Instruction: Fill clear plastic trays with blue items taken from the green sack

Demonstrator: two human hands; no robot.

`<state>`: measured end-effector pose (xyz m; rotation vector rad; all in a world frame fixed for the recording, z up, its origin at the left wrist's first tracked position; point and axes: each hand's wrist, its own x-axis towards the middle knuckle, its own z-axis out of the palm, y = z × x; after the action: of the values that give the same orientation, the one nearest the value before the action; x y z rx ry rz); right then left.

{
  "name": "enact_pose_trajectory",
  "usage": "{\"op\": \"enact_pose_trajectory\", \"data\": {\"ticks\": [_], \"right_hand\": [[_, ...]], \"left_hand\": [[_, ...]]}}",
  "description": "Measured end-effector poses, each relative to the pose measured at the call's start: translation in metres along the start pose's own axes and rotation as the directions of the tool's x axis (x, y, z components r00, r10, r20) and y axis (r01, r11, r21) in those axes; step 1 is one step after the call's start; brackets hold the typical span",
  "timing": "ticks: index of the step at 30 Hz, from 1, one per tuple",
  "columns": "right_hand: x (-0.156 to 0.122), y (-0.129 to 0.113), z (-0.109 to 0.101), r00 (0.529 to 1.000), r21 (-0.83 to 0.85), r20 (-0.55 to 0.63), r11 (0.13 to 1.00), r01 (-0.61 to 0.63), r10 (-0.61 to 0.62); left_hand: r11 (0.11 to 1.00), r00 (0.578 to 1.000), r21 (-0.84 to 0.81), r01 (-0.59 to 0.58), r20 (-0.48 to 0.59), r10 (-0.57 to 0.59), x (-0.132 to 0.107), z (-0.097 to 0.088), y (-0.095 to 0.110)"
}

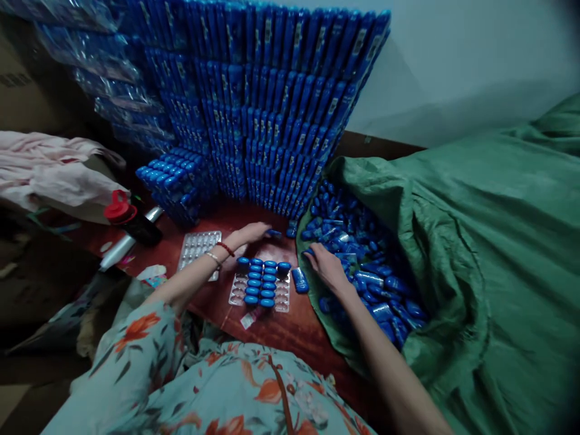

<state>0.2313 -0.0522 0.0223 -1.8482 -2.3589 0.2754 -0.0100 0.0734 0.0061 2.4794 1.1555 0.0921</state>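
My left hand (254, 232) reaches over the tabletop, fingers closed at a small blue oval case (274, 232). At the edge of the green sack, my right hand (328, 267) pinches another blue case (310, 251) between thumb and fingers. Between my arms lies a clear plastic tray (283, 290) with moulded hollows; glossy blue cases (255, 276) fill its middle columns and both ends of the far row. One loose blue case (299, 280) rests on the table right of the tray. Just left, partly behind my forearm, is a second clear tray (193, 246) without blue cases.
A tall stack of blue packs (276, 90) stands at the back, a lower stack (170, 172) beside it. The green sack (453, 199) lies open at right, holding many blue cases (371, 281). A red-capped bottle (131, 220) and silvery roll (120, 251) are on the left.
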Motion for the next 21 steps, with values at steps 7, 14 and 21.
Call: {"op": "enact_pose_trajectory", "data": {"ticks": [7, 14, 21], "right_hand": [[-0.06, -0.016, 0.032, 0.976, 0.707, -0.031, 0.695, -0.13, 0.214], [-0.04, -0.033, 0.042, 0.972, 0.511, -0.225, 0.842, 0.173, -0.063], [-0.036, -0.041, 0.044, 0.931, 0.376, -0.253, 0.86, 0.346, -0.264]], "left_hand": [[0.973, 0.947, -0.207, 0.102, -0.281, -0.159, -0.132, -0.018, -0.023], [0.928, 0.871, -0.34, 0.152, -0.397, -0.288, -0.2, 0.016, 0.015], [0.934, 0.822, -0.3, 0.196, -0.468, -0.323, -0.186, 0.05, 0.03]]}}
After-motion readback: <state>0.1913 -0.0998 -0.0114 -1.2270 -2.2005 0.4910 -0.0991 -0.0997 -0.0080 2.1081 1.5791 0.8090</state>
